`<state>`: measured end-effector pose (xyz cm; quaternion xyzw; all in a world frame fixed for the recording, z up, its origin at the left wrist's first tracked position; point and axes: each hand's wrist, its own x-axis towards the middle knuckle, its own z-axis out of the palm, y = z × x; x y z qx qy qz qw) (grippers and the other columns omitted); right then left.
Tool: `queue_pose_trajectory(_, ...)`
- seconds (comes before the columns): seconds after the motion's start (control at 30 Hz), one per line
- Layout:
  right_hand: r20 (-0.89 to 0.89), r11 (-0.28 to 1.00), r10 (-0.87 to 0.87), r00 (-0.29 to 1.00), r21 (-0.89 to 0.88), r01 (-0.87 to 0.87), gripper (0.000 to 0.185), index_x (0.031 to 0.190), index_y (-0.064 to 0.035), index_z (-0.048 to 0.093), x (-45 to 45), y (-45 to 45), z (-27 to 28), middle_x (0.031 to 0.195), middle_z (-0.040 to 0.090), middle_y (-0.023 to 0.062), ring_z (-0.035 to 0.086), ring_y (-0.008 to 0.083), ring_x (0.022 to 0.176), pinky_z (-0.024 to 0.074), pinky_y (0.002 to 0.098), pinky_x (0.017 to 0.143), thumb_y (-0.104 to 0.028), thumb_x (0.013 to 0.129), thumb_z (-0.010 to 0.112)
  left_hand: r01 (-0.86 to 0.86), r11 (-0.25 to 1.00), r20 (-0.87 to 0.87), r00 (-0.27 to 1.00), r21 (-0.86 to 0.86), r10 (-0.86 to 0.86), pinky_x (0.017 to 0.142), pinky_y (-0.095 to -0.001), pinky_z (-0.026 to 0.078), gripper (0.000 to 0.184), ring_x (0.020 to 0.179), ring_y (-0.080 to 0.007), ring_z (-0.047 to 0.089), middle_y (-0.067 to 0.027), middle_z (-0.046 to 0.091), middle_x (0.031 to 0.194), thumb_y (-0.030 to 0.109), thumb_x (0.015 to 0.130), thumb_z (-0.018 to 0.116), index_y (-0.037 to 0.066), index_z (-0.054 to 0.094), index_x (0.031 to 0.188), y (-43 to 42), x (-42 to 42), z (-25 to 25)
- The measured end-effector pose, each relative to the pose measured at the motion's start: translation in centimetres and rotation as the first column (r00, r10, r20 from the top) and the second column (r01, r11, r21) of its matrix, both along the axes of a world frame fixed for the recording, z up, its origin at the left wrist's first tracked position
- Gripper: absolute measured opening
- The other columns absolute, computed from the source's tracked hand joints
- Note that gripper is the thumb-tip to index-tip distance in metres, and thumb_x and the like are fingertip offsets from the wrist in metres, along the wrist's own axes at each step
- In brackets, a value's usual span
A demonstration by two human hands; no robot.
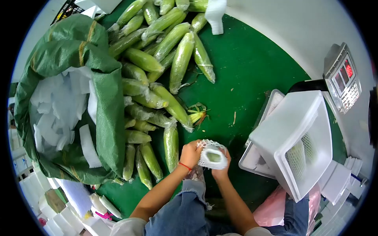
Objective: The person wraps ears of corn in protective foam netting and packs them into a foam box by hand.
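got a white foam net (205, 159) in both hands, right by the near edge of the green worktop (240, 70). my left hand (190, 155) is half closed, fingers pinching its left side, and my right hand (221, 165) is curled round the other side. its mouth gapes with something pale green showing, can't tell if that's a cob. plastic-wrapped corn (182, 63) is heaped from the far edge down the left, beside a green sack (109, 126). near the right edge, a white box (269, 137) sits tilted with netted cobs (296, 159) inside.
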<state>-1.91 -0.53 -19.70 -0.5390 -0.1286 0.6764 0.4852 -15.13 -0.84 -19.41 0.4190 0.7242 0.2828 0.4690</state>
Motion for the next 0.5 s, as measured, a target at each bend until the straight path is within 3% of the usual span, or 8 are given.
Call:
queue_pose_trajectory(0.07,-0.046,0.997,0.079,0.996,0.018,-0.079,0.016,0.092,-0.0014,0.062,0.0,0.2,1.1,0.088,0.064,0.0047,0.06,0.0113,0.078,0.0484,0.0267,0.071,-0.014,0.093,0.053,0.186,0.962,-0.048,0.983,0.198,-0.18,0.09,-0.0387,0.046,0.026,0.104,-0.0369,0.057,-0.0217,0.06,0.115,0.022,0.09,0.052,0.007,0.066,0.106,-1.1,-1.9,-2.0)
queue_pose_trajectory(0.13,0.041,0.978,0.209,0.977,-0.037,-0.208,0.016,0.092,-0.0015,0.064,-0.7,1.5,4.3,0.088,0.065,0.0045,0.059,0.0101,0.08,0.0481,0.0263,0.07,-0.016,0.091,0.057,0.059,0.994,0.669,0.743,-0.086,0.014,0.104,-0.0354,0.036,0.038,0.116,-0.0279,0.051,-0.0128,0.057,0.124,0.018,0.094,0.043,0.003,0.053,0.126,-0.6,-2.9,-0.3)
queue_pose_trajectory(0.17,0.025,0.975,0.217,0.976,0.041,-0.218,0.017,0.093,-0.0017,0.063,-1.2,1.2,4.6,0.087,0.064,0.002,0.057,0.0092,0.078,0.0471,0.0255,0.07,-0.018,0.09,0.059,0.049,0.99,0.712,0.699,-0.133,0.061,0.099,-0.036,0.042,0.039,0.108,-0.0249,0.057,-0.0115,0.059,0.119,0.021,0.095,0.044,-0.002,0.051,0.126,-1.2,-4.1,-2.0)
queue_pose_trajectory(0.2,0.296,0.896,0.362,0.884,0.153,-0.418,0.017,0.093,-0.0017,0.063,-1.2,3.3,7.8,0.083,0.062,0.001,0.055,0.0088,0.076,0.0444,0.0246,0.072,-0.018,0.089,0.061,-0.135,0.922,0.903,0.195,-0.362,0.383,0.088,-0.034,0.049,0.038,0.096,-0.022,0.062,-0.0133,0.062,0.112,0.027,0.097,0.046,-0.001,0.053,0.122,1.3,-3.0,5.1)
queue_pose_trajectory(0.33,0.352,0.961,0.137,0.926,0.178,-0.21,0.051,0.13,-0.0043,0.044,1.5,6.2,9.9,0.111,0.058,0.0108,0.056,0.0188,0.095,0.0452,0.0313,0.086,-0.03,0.089,0.061,-0.223,0.974,0.755,0.632,-0.037,0.173,0.084,-0.0322,0.05,0.035,0.094,-0.0212,0.062,-0.0144,0.063,0.105,0.026,0.096,0.049,-0.003,0.059,0.111,4.5,0.6,9.2)
queue_pose_trajectory(0.37,0.001,0.989,0.147,0.989,-0.034,-0.147,0.07,0.14,-0.0067,0.033,3.5,5.5,10.5,0.121,0.056,0.0143,0.057,0.0264,0.106,0.0458,0.0376,0.093,-0.042,0.088,0.062,-0.145,0.967,0.602,0.799,0.21,-0.011,0.093,-0.0341,0.045,0.031,0.105,-0.0245,0.058,-0.0168,0.06,0.113,0.016,0.089,0.055,-0.001,0.058,0.115,4.7,1.5,8.1)
queue_pose_trajectory(0.43,-0.701,0.788,0.31,0.642,-0.188,-0.586,0.077,0.15,-0.0142,0.011,10.3,4.5,14.8,0.139,0.04,0.0109,0.044,0.0208,0.123,0.0405,0.0359,0.101,-0.038,0.092,0.056,0.281,0.818,0.185,0.889,0.503,-0.419,0.101,-0.0389,0.039,0.066,0.12,-0.0344,0.048,-0.0182,0.049,0.132,0.012,0.069,0.075,0.005,0.05,0.131,7.1,3.0,12.4)
queue_pose_trajectory(0.5,-0.147,0.715,0.644,0.75,-0.234,-0.659,0.077,0.149,-0.0103,0.014,18.4,1.5,15.6,0.136,0.045,0.0115,0.046,0.0211,0.122,0.0436,0.0323,0.097,-0.028,0.089,0.059,0.419,0.636,-0.02,0.845,0.648,-0.535,0.106,-0.0454,0.029,0.099,0.131,-0.039,0.036,-0.0215,0.036,0.144,0.053,0.065,0.076,0.013,0.032,0.144,7.9,3.7,13.0)
